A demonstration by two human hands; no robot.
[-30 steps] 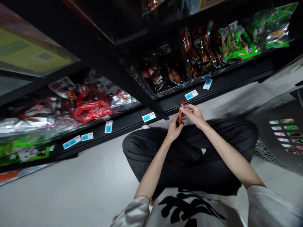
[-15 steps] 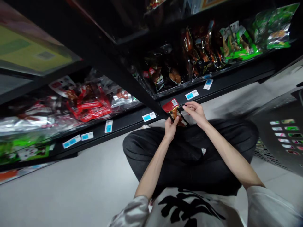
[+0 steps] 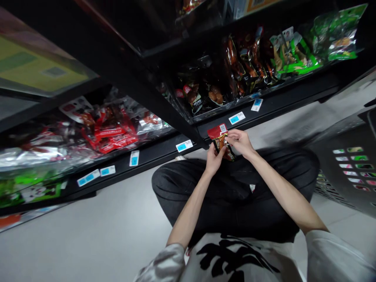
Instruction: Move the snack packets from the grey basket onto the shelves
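A small snack packet (image 3: 218, 132) with a red top, a barcode label and a dark lower part showing brown food is held up over my lap. My left hand (image 3: 215, 158) pinches its lower left side, thumb across the front. At the packet's right edge, my right hand (image 3: 240, 141) has its fingers bent together and touching the wrapper. The fingertips of that hand partly cover the packet's side. Just beyond both hands runs the black shelf edge with a price tag (image 3: 236, 118).
Dark snack packs (image 3: 216, 95) and green packs (image 3: 302, 58) fill the bin ahead. Red packs (image 3: 117, 137) lie in the left bin. A black upright post (image 3: 164, 102) divides them. A grey basket (image 3: 331, 156) stands on the floor to my right.
My right hand has moved left onto the packet's right edge from just beside it. The packet has shifted slightly right and turned a little more upright in my left hand.
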